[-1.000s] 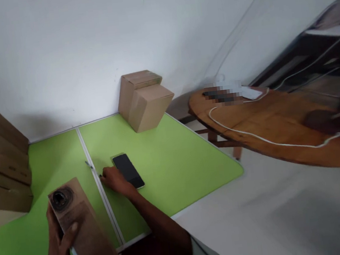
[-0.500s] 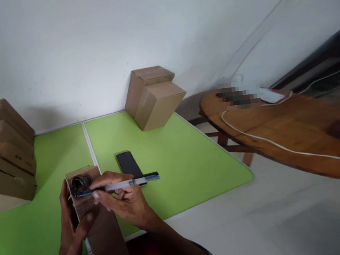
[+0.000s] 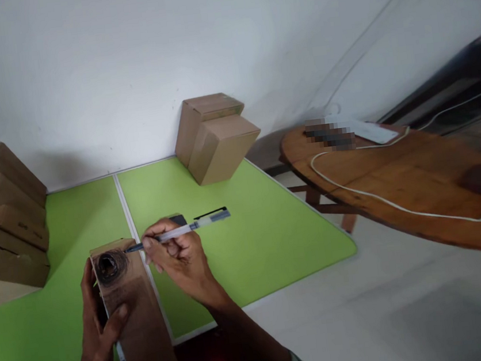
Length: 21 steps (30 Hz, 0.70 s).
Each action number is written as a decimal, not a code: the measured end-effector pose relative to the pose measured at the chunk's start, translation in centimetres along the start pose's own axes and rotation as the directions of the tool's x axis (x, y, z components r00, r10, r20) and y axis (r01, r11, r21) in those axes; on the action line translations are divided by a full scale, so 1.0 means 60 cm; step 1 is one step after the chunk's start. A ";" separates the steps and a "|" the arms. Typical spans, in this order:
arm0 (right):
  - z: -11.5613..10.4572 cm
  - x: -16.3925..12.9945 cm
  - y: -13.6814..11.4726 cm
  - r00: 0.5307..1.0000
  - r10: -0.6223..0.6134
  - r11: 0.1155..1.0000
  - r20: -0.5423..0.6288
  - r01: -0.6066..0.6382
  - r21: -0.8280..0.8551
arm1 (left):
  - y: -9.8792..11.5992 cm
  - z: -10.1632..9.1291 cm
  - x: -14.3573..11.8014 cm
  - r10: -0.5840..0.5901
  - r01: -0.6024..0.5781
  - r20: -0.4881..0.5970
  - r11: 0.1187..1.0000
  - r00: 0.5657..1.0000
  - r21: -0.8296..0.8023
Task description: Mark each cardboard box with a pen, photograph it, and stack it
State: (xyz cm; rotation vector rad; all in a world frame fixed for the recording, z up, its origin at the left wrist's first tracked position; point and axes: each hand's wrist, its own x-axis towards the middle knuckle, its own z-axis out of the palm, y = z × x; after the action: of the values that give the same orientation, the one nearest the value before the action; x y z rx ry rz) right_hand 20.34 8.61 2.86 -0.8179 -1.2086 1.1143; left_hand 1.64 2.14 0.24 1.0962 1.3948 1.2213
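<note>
A long, narrow cardboard box (image 3: 143, 336) is tilted up at the near edge of the green table, with my left hand (image 3: 103, 323) closed around its left side, thumb on the front face. Near its top end is a dark hole (image 3: 108, 266) ringed by scribbled black ink. Between the fingers and thumb of my right hand (image 3: 179, 254) is a clear-barrelled pen (image 3: 177, 232), its cap on the back end. The pen tip points left, at the right edge of the scribbled ring; whether it touches cannot be told. Behind my right hand, a phone (image 3: 179, 219) is mostly hidden.
Several cardboard boxes (image 3: 4, 201) stand on the left of the green table (image 3: 257, 248). Two more boxes (image 3: 223, 147) are against the wall at the back. To the right, a wooden table (image 3: 379, 182) carries a white cable (image 3: 367, 192) and a blurred-out item.
My right hand and the pen have moved up and right, from the hole's lower edge to the right of the ink ring. More of the phone is now covered.
</note>
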 end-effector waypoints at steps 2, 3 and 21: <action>0.003 0.022 0.008 0.999 -0.045 0.997 -0.018 0.046 0.063 | -0.005 -0.002 -0.002 -0.020 0.020 0.001 1.000 1.000 -0.005; 0.002 0.035 0.015 0.996 -0.069 0.994 -0.058 0.074 0.085 | -0.009 -0.006 -0.002 -0.034 0.034 -0.011 0.999 0.999 -0.008; -0.007 0.019 0.142 0.835 0.523 0.191 -0.173 -0.313 -0.930 | -0.020 -0.043 0.017 -0.124 0.123 -0.179 0.992 0.976 -0.017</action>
State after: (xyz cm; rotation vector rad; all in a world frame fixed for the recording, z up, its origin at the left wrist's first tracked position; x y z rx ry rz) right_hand 18.88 12.15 -4.87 -2.1461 -1.9012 0.7967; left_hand -1.13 2.64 -0.91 0.8985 1.5709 1.2571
